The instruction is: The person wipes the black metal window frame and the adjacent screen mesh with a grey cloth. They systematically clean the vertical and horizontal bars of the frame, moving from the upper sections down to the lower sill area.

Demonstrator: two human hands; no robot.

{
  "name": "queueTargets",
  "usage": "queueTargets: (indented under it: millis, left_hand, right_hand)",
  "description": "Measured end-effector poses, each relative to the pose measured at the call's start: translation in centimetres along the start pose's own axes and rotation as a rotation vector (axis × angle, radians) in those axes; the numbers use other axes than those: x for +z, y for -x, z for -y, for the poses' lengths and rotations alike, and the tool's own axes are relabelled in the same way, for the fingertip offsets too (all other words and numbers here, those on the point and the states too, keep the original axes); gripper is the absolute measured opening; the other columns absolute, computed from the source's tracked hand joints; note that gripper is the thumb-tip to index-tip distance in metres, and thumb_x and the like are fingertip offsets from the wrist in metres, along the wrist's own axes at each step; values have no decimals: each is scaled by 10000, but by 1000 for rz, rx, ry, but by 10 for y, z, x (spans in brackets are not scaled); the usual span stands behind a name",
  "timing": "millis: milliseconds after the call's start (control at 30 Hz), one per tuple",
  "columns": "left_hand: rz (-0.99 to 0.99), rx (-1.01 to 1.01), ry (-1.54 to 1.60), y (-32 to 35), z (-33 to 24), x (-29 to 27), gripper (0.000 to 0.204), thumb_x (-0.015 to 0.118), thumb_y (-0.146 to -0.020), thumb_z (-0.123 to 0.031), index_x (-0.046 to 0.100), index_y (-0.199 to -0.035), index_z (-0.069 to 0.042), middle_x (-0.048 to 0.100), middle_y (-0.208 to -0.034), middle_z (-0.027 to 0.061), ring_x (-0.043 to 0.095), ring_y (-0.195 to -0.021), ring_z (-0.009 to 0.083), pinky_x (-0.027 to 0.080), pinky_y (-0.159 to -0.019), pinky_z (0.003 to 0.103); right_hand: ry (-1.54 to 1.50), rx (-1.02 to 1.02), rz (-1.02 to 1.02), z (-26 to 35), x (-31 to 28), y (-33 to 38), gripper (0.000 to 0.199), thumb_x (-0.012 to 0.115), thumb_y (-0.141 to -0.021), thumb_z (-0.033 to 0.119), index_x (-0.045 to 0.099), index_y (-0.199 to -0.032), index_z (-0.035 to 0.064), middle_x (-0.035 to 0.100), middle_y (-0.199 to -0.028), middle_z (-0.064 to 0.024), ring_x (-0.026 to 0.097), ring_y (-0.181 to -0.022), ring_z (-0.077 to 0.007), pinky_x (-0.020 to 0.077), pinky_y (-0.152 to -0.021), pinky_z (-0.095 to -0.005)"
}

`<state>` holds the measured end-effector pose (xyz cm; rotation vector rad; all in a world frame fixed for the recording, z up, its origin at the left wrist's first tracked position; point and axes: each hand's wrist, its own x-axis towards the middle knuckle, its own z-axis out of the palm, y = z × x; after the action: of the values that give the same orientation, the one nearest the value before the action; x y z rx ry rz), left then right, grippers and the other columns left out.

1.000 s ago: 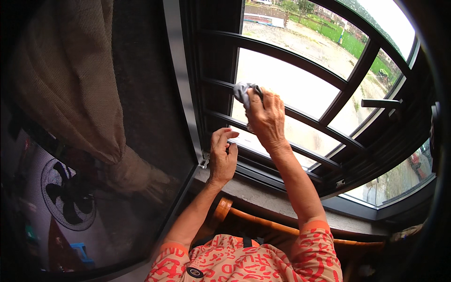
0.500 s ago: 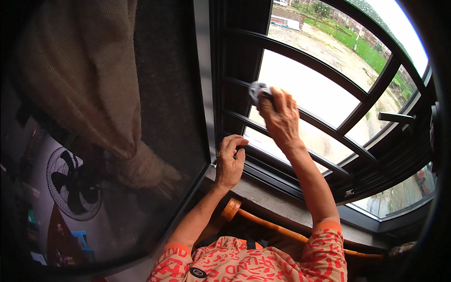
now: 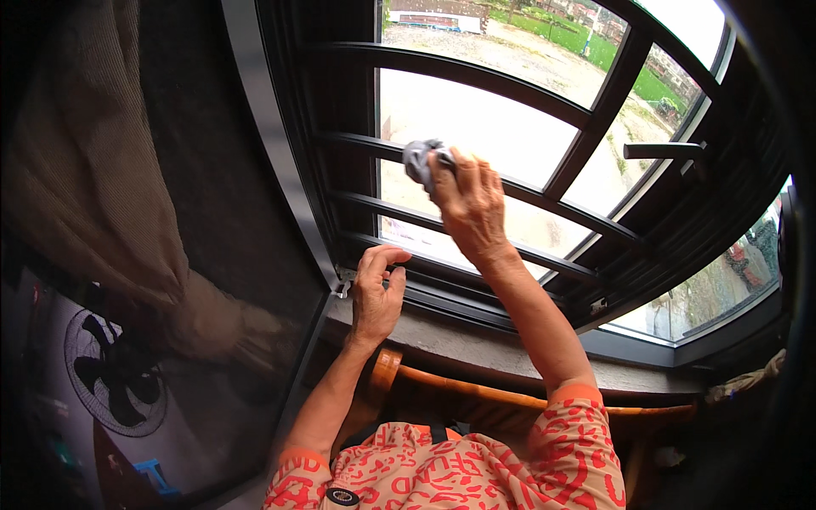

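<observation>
A crumpled grey cloth [image 3: 420, 163] is pinched in my right hand [image 3: 473, 204], pressed against a dark horizontal bar of the window grille [image 3: 510, 87]. My right arm reaches up and forward over the sill. Lower and to the left, my left hand [image 3: 376, 289] rests by the bottom corner of the dark window frame [image 3: 459, 297]. Its fingers are bent, with a gap between thumb and forefinger, and I see nothing held there. Part of the cloth is hidden behind my right fingers.
A dark screened sash [image 3: 229, 212] stands at the left, with a brown curtain [image 3: 93, 170] and a fan [image 3: 115, 370] showing in it. A window handle [image 3: 663, 150] juts out at the right. Below the concrete sill [image 3: 433, 340] runs a wooden chair rail [image 3: 476, 391].
The view has shifted to the right, so the window sits farther left. My right hand still grips the cloth at the grille bars, and my left hand stays by the frame's corner.
</observation>
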<state>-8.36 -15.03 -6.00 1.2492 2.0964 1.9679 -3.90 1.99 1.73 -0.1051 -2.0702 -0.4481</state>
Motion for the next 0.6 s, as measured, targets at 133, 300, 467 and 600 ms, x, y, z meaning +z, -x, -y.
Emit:
queueTargets:
  millis: [133, 300, 467, 600]
  left_hand:
    - [29, 11, 17, 11, -3, 20, 201, 575, -826, 25, 636, -1001, -52, 611, -1048, 60, 580, -974, 210, 470, -758, 306]
    - [30, 12, -3, 26, -5, 44, 191, 582, -817, 22, 642, -984, -50, 610, -1030, 63, 579, -963, 216, 461, -757, 311]
    - [65, -35, 14, 40, -16, 62, 184, 581, -817, 21, 641, -978, -45, 609, -1018, 70, 581, -959, 224, 464, -772, 327]
    - [62, -33, -10, 47, -23, 70, 176, 585, -820, 20, 640, -975, -43, 610, -1015, 75, 583, -957, 233, 467, -780, 335]
  right_hand:
    - [97, 27, 29, -28, -24, 33, 514, 752, -744, 151, 617, -1235, 80, 568, -1155, -148, 578, -1020, -293, 492, -839, -425]
    - [79, -28, 32, -48, -49, 47, 481, 755, -718, 138, 644, -1180, 61, 545, -1181, -132, 561, -1093, -298, 489, -946, -416]
    - [85, -100, 32, -62, -64, 63, 322, 740, -724, 130, 684, -1033, 58, 544, -1219, -118, 544, -1148, -277, 474, -963, -415]
    - [-13, -109, 23, -76, -76, 71, 238, 729, -721, 112, 692, -951, 67, 551, -1208, -98, 549, -1117, -261, 463, -898, -405]
